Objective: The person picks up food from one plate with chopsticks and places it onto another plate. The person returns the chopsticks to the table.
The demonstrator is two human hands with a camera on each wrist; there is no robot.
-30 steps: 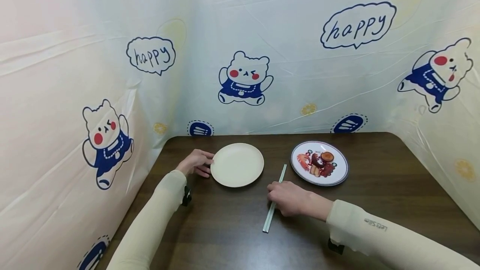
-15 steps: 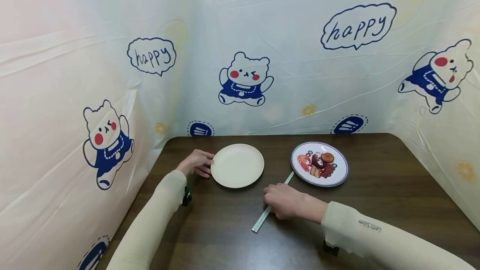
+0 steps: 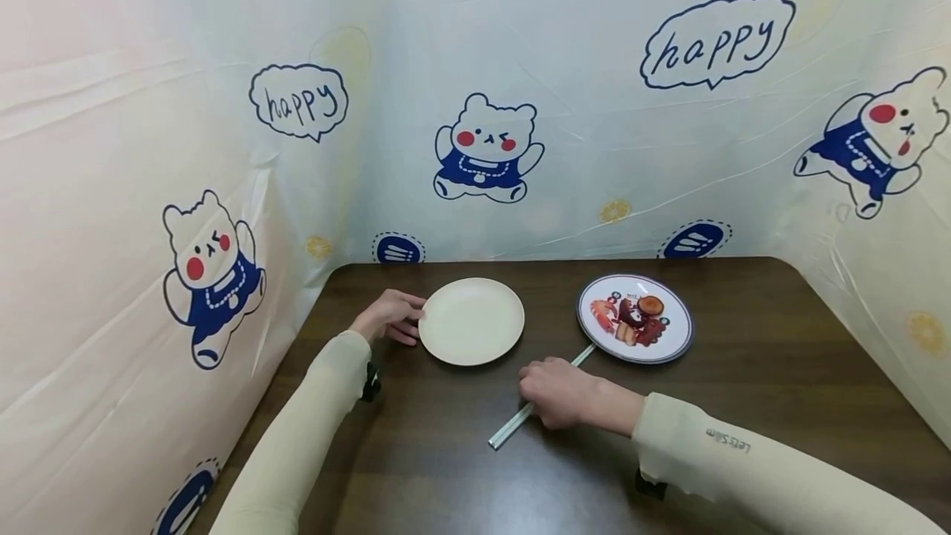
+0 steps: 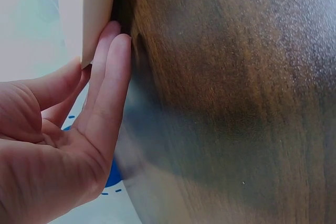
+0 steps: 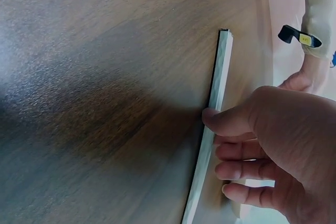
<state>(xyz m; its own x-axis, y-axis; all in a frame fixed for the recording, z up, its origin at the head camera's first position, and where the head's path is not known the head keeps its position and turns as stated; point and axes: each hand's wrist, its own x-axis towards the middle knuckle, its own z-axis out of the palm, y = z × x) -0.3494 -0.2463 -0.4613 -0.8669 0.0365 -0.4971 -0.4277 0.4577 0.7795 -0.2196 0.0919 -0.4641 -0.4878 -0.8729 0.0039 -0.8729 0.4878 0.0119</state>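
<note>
A plain cream plate [image 3: 471, 321] lies on the table, left of centre. At its left rim my left hand [image 3: 390, 316] holds the edge; in the left wrist view the thumb touches the rim and straight fingers [image 4: 107, 77] reach beneath it. My right hand [image 3: 559, 393] pinches a pair of pale green chopsticks [image 3: 510, 427] between thumb and fingers, low over the table. The chopsticks [image 5: 215, 103] lie side by side on a slant, their middle covered by the hand in the head view. Their far end meets the lower left rim of a blue-rimmed plate [image 3: 676, 347].
The blue-rimmed plate bears a printed picture of food and sits at the back right. Below both plates stretches the brown wooden table [image 3: 416, 469]. Patterned curtains [image 3: 579, 147] enclose its back and sides.
The chopsticks have turned clockwise: the far end swung right to the blue-rimmed plate, the near end left. My right hand shifted slightly left. My left hand stays at the cream plate.
</note>
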